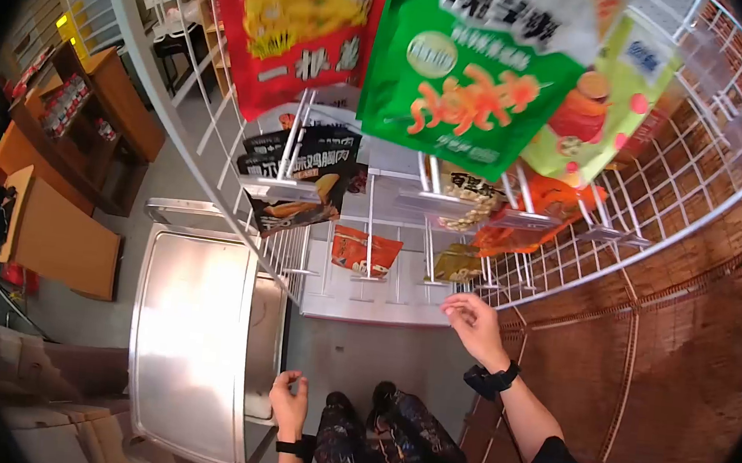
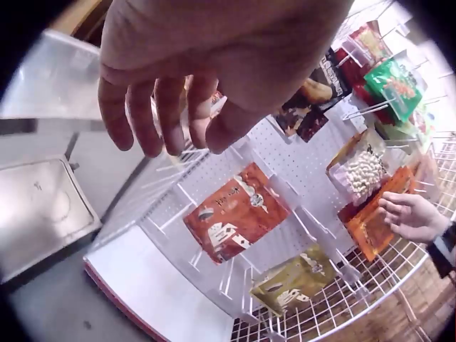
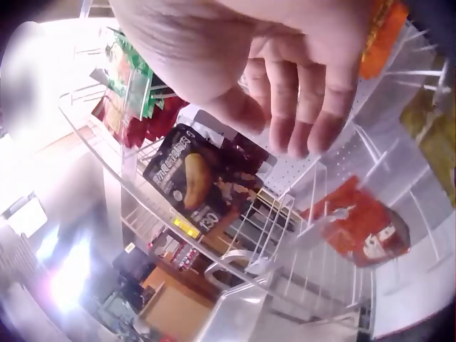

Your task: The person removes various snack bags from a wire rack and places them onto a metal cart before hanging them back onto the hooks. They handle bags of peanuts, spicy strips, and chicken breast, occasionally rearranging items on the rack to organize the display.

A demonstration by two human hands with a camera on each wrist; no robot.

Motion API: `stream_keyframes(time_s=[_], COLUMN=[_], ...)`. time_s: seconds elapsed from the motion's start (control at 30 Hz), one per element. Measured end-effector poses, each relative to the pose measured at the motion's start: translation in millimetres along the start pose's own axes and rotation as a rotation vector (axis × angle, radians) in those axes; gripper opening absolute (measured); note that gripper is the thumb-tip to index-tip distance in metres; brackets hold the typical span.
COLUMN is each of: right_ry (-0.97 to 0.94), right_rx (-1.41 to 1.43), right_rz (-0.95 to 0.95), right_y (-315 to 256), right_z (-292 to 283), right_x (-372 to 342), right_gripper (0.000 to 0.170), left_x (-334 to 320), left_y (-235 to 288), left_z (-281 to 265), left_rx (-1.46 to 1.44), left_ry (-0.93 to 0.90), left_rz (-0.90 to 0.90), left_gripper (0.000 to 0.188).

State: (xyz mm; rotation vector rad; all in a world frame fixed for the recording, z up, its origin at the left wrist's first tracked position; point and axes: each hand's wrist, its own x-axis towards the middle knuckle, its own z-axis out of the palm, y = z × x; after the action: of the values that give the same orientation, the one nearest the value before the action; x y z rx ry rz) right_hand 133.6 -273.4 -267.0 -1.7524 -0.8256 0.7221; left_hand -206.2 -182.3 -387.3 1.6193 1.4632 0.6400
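Note:
My left hand hangs low beside the metal cart, its fingers loosely bent with nothing in them. Farther forward, my right hand is held near the rack's lower right, fingers relaxed and holding nothing. Nearest to it is an olive-yellow snack bag on a low hook. An orange-red snack bag hangs to the left of that one. Black snack bags and a bag with white nuts hang higher. At the top, a red bag and a large green bag face me.
A metal cart stands at my left. White wire side panels flank the rack, and bare hooks stick out from its pegboard. A white base shelf runs along the bottom. Brown sheeting covers the right side.

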Motion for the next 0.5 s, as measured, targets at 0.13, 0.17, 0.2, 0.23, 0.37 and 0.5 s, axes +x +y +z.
stream_keyframes(time_s=[0.13,0.17,0.2,0.23,0.37,0.5], right_ry=[0.255,0.276,0.280,0.282,0.235,0.314], right_rx=[-0.460,-0.527,-0.582,-0.630,-0.831,-0.869], right_rz=[-0.489,-0.610,-0.647,-0.673,-0.836,-0.883], right_y=[37,47,61,75,110,150], right_z=[5,4,2,2,7,15], right_x=[38,47,55,58,71,87], right_gripper=[0.013,0.014,0.015,0.016,0.020,0.026], left_x=[59,77,94,110,143,127], left_y=[15,31,47,57,64,-81], left_z=[65,76,83,84,56,50], left_rx=[0.008,0.016,0.023,0.099,0.472,0.862], left_ry=[-0.070,-0.025,0.027,0.078,0.401,0.670], left_rz=[0.468,0.601,0.732,0.818,0.764,0.139], left_gripper=[0.025,0.027,0.029,0.030,0.035,0.052])
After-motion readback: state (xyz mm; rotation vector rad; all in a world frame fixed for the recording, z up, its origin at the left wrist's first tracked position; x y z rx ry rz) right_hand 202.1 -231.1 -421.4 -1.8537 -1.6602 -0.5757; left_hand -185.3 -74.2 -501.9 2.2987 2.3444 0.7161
